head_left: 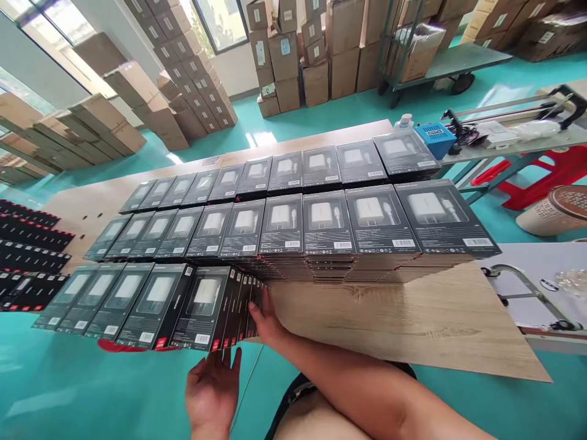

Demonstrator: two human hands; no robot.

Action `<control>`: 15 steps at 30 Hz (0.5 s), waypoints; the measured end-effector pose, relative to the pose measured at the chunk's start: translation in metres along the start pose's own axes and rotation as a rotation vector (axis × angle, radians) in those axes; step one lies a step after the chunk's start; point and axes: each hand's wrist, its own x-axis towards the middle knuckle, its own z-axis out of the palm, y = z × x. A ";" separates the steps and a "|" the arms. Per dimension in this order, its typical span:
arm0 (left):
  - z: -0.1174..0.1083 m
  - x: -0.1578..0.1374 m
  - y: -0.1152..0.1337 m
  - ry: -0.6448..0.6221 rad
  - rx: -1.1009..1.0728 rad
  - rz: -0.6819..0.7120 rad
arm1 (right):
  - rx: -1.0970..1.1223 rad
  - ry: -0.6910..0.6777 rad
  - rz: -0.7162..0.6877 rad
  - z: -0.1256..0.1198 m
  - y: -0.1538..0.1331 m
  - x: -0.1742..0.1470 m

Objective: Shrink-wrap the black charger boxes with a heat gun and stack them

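Note:
A stack of black charger boxes [202, 308] stands at the near edge of the table, its top box showing a white plug-in charger through a window. My right hand [268, 321] grips the right side of this stack, its thumb on the near part and fingers toward the back. Palm up, my left hand [213, 391] has its fingers stretched out, with the fingertips at the stack's lower front edge, partly hidden by it. Left of it, a row of similar charger boxes [123, 299] lies close together. Two more rows of stacked charger boxes [323, 223] run behind.
The wooden tabletop [367, 318] extends to the right of the stack. More dark boxes [32, 256] sit at far left. A blue device [435, 139] rests beyond the right end of the rows. Cardboard cartons [284, 67] and a trolley [449, 64] line the back.

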 end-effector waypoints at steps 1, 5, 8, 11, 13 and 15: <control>-0.002 -0.001 0.000 0.013 0.001 -0.014 | -0.069 -0.008 -0.052 0.000 -0.004 -0.003; -0.002 -0.016 0.001 -0.042 0.017 -0.069 | -0.231 -0.141 -0.085 0.011 -0.025 -0.018; 0.011 -0.031 0.002 -0.189 0.039 -0.148 | -0.242 -0.062 0.075 0.025 -0.041 -0.028; 0.028 -0.040 0.002 -0.231 0.073 -0.174 | -0.105 -0.015 0.227 0.033 -0.054 -0.035; 0.034 -0.043 0.004 -0.219 0.096 -0.154 | 0.046 -0.072 0.273 0.036 -0.059 -0.037; 0.034 -0.044 0.007 -0.230 0.130 -0.128 | 0.130 -0.107 0.277 0.036 -0.061 -0.039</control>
